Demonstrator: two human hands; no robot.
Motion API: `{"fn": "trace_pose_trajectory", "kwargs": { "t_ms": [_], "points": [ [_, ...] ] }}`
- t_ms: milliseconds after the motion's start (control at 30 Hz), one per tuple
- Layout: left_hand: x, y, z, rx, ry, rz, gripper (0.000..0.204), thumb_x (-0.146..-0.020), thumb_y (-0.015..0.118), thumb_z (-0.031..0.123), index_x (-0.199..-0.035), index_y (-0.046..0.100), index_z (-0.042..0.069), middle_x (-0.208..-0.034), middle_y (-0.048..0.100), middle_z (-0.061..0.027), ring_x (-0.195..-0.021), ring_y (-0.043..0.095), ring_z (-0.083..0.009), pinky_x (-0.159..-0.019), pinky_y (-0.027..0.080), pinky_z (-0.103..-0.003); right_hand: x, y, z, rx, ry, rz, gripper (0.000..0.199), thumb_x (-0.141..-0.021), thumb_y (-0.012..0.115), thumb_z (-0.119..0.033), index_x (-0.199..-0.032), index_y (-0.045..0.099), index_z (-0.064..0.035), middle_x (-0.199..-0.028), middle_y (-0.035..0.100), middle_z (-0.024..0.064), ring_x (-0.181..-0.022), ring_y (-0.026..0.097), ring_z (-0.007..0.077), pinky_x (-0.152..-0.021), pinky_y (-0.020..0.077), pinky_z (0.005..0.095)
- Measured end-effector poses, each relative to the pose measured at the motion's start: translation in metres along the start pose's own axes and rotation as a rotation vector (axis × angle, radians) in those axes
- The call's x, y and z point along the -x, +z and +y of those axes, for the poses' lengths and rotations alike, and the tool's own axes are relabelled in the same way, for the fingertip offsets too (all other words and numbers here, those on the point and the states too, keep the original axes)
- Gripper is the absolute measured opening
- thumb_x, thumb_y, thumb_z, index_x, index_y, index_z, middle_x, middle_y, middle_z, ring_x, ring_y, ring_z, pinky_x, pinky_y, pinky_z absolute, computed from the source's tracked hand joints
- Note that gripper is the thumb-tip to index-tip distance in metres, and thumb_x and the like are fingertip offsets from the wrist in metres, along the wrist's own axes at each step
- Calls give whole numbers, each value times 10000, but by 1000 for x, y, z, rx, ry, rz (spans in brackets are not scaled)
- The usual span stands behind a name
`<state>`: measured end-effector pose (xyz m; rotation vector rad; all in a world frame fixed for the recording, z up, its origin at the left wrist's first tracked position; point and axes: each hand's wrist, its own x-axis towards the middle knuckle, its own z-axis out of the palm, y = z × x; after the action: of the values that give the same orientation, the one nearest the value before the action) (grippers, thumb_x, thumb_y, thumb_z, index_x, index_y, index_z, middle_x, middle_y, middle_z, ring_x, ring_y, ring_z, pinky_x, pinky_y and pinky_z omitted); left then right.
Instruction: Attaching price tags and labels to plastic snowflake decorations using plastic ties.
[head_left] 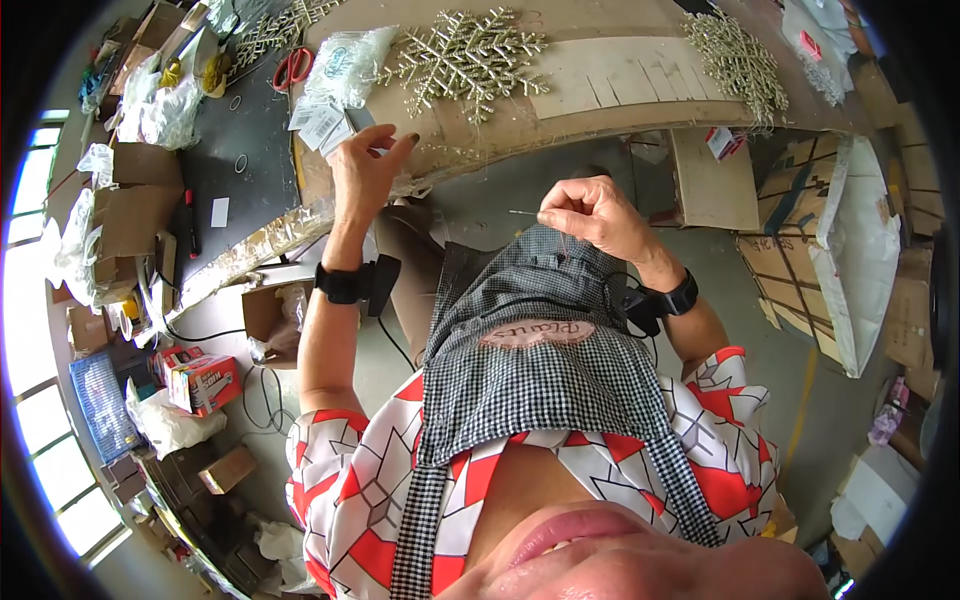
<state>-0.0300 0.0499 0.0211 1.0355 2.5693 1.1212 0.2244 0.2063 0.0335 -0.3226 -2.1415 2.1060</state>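
The right hand (pixel 592 214) pinches a thin, pale, straight sliver (pixel 522 212); the loosely spread left hand (pixel 368 168) is at overlapping, flat white printed labels (pixel 320 124).

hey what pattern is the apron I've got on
The apron is black-and-white gingham check, best seen in the head view.

We cannot identify the thin item (pixel 521 212) in the right hand (pixel 597 215): too small. The top edge crops the worktop (pixel 600 24).

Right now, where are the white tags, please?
In the head view, the white tags lie at upper left, by the left hand, below the clear plastic packaging.
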Motion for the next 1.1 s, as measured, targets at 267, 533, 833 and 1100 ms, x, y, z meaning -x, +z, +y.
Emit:
{"fn": "trace_pose_trajectory", "kwargs": {
  "t_ms": [267, 533, 833, 1100],
  "points": [
    [15, 6, -9, 355, -52, -23, 199, -775, 665, 158, -857, 706, -18, -682, 666, -62, -576, 570, -94, -558, 448, -228, -30, 26, -10, 7, -42, 16, 120, -864, 606, -76, -780, 606, 9, -595, 553, -13, -495, 524, 39, -444, 382, 191],
    [59, 0, -15, 675, -374, -241, 221, -860, 604, 166, -918, 667, -37, -745, 671, -69, -496, 486, -41, -428, 361, -184, -63, 64, 20, 54, -17, 163, 142, -864, 602, -85, -755, 607, 6, -533, 513, -38, -473, 488, 20, -421, 366, 198],
    [68, 5, -28, 825, -395, -242, 305, -928, 527, 243, -959, 655, -31, -788, 680, -89, -510, 516, -55, -425, 373, -186, -75, 77, 27, 177, -72, 239, 132, -851, 604, -67, -742, 605, 6, -535, 509, -38, -475, 444, 19, -430, 359, 204],
    [70, 7, -29, 844, -380, -238, 296, -922, 540, 234, -940, 653, -38, -776, 677, -83, -501, 500, -49, -419, 366, -186, -72, 79, 21, 244, -68, 227, 125, -838, 608, -57, -731, 594, 7, -519, 531, -14, -460, 458, 25, -425, 367, 209]
  ]
}}
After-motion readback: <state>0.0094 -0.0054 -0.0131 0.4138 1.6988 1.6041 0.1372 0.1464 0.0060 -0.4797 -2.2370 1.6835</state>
